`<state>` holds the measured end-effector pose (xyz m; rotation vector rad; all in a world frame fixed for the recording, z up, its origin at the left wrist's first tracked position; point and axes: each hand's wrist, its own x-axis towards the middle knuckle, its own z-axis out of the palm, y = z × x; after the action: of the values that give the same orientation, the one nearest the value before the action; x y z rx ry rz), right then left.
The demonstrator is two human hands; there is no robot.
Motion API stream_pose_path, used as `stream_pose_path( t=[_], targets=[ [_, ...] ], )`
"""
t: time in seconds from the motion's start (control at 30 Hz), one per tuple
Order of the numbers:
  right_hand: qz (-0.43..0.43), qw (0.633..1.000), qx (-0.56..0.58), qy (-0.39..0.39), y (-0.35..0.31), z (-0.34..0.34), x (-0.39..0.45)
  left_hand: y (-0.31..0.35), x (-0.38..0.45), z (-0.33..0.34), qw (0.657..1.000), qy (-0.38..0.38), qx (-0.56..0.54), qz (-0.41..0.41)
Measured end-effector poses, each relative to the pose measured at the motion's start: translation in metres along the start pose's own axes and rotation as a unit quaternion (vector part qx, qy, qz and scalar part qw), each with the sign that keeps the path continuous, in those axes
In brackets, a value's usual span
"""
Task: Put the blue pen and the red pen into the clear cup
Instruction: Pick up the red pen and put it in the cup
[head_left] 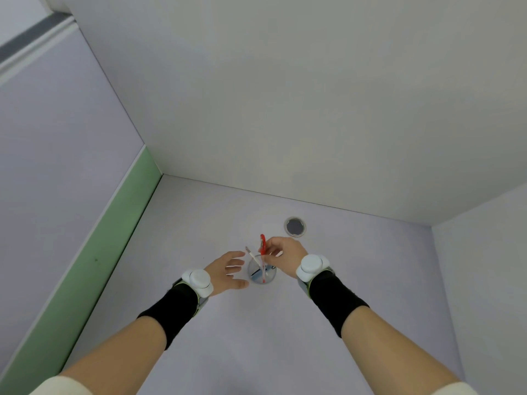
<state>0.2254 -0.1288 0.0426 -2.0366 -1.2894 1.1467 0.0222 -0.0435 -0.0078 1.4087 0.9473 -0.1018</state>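
Observation:
The clear cup (272, 276) stands on the pale desk between my two hands. One pen (253, 255) with a pale barrel leans inside it, its top sticking out to the upper left and something blue showing near the cup's bottom. My right hand (285, 253) pinches the red pen (263, 243) near its red cap, the barrel running down into the cup. My left hand (229, 270) hovers just left of the cup with fingers spread, holding nothing; I cannot tell whether it touches the cup.
A round grey cable grommet (295, 226) is set in the desk behind the cup. White partition walls close the desk at the back and right, with a green strip (114, 238) along the left edge. Both wrists wear black bands with white trackers.

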Motion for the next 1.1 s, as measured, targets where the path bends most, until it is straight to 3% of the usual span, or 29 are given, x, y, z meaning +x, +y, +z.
stream_pose_path(
  t=[0.27,0.53,0.97,1.1],
  targets=[
    [0.008,0.997,-0.062,-0.039,-0.006,0.012,-0.001,0.0,-0.005,-0.001,1.0,0.004,-0.003,0.0],
    [0.014,0.999,0.011,-0.036,-0.002,0.01,-0.002,-0.001,-0.006,-0.004,1.0,0.001,-0.022,-0.013],
    [0.047,0.986,0.138,0.075,0.019,0.005,0.0,-0.003,-0.007,-0.004,1.0,-0.022,-0.005,-0.012],
    [0.061,0.988,0.133,0.046,0.031,0.011,-0.005,-0.002,-0.007,-0.002,1.0,-0.025,-0.003,-0.008]
  ],
)
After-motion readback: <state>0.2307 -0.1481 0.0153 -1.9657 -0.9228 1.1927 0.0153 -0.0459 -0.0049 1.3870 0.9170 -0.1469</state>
